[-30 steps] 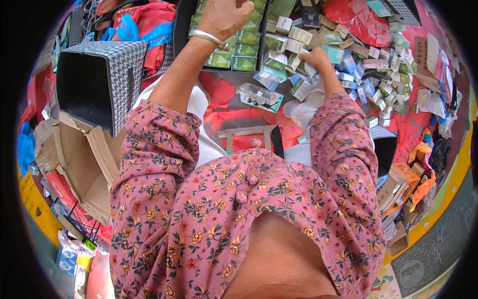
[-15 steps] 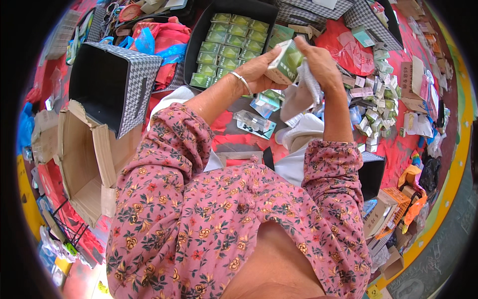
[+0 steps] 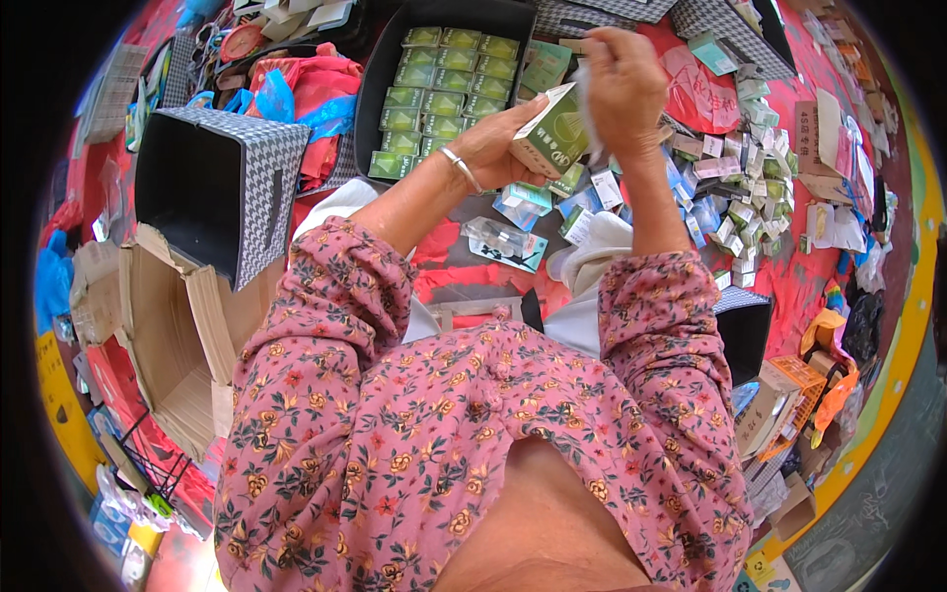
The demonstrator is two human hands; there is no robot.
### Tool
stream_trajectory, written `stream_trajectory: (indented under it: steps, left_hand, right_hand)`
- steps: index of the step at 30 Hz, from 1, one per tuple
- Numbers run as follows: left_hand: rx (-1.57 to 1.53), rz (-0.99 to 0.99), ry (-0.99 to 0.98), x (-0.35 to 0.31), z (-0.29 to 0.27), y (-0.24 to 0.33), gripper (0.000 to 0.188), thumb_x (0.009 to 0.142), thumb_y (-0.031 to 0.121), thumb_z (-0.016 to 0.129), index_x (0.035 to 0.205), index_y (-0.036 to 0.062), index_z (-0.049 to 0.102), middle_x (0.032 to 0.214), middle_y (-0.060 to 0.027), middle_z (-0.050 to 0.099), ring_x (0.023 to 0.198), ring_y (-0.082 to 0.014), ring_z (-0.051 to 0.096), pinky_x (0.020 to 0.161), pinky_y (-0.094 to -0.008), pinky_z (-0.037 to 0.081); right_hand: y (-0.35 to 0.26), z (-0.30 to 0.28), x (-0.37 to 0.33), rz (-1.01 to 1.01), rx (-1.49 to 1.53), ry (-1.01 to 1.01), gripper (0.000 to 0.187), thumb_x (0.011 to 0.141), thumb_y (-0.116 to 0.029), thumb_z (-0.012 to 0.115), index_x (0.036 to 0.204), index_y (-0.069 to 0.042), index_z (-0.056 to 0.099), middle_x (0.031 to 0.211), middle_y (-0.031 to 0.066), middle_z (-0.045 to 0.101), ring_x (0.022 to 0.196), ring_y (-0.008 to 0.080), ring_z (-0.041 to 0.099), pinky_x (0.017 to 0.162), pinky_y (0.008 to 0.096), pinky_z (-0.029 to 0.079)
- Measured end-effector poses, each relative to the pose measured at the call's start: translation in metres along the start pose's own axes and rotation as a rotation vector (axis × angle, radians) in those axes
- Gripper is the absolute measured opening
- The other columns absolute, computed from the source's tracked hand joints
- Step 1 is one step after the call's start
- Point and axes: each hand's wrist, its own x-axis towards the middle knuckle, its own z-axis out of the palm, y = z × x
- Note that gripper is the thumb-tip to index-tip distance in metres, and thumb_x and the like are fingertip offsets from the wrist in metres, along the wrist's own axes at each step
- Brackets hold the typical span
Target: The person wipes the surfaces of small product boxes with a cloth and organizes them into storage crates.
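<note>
A green and white carton is gripped from its left side by my left hand, which has a silver bangle at the wrist. My right hand is closed beside the carton's upper right edge on a pale cloth, mostly hidden by the hand. Just beyond my left hand stands a black bin with rows of green cartons in it. Below the held carton lie a blue and white box and a clear plastic package on a card.
A heap of small boxes spreads over red sheeting at the right. To the left, a houndstooth-patterned bin lies on its side above an open cardboard box. Red and blue bags lie by the bin of cartons.
My right hand has risen, and the cloth that hung below it is now mostly out of sight. The carton has turned in my left hand, showing more of its green face.
</note>
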Motion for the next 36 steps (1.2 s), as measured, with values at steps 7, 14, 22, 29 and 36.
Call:
stream_trajectory:
  steps: [7,14,22,29,36]
  left_hand:
    - [0.435,0.250,0.065,-0.002,0.011,0.012,0.071,0.071,0.028,0.070,0.127,0.0051,0.032,0.108,-0.0083,0.052,0.096,-0.0181,0.055,0.070,-0.0319,0.052]
    - [1.348,0.576,0.344,0.006,0.001,0.007,0.056,0.058,0.014,0.077,0.106,0.0026,0.050,0.093,-0.0092,0.058,0.088,-0.0184,0.056,0.079,-0.0290,0.043]
    - [1.174,0.471,0.181,0.003,0.005,0.013,0.055,0.057,0.016,0.075,0.103,-0.0008,0.051,0.094,-0.0121,0.058,0.087,-0.0205,0.057,0.078,-0.0302,0.044]
    - [1.661,0.886,0.794,0.001,0.010,0.011,0.049,0.056,0.023,0.072,0.098,0.0064,0.054,0.091,-0.0108,0.052,0.088,-0.0293,0.053,0.076,-0.0358,0.045]
    - [1.312,0.719,0.403,0.001,-0.004,0.024,0.064,0.070,0.034,0.068,0.119,0.0000,0.043,0.101,-0.0121,0.052,0.093,-0.0220,0.052,0.075,-0.0333,0.045]
  right_hand:
    - [0.064,-0.034,0.003,0.616,0.253,0.146,0.019,0.077,-0.015,0.059,0.079,0.003,0.062,0.068,0.0065,0.061,0.060,0.0122,0.055,0.058,0.0258,0.043]
    - [-0.005,-0.025,0.015,0.326,0.256,0.027,0.016,0.078,-0.016,0.059,0.078,0.000,0.063,0.068,0.0067,0.061,0.062,0.0131,0.056,0.058,0.0254,0.044]
    - [0.042,-0.009,-0.009,0.322,-0.122,-0.110,0.014,0.079,-0.020,0.057,0.083,-0.007,0.062,0.078,0.0122,0.061,0.071,0.0291,0.059,0.062,0.0354,0.045]
    - [0.009,-0.020,-0.013,1.038,0.454,-0.620,0.062,0.079,-0.052,0.051,0.106,0.004,0.055,0.087,0.0142,0.061,0.075,0.0161,0.056,0.070,0.0280,0.043]
    - [0.004,-0.017,-0.014,1.074,0.976,-0.611,0.032,0.077,-0.026,0.062,0.095,0.000,0.059,0.084,0.0038,0.059,0.070,0.0077,0.053,0.064,0.0202,0.042]
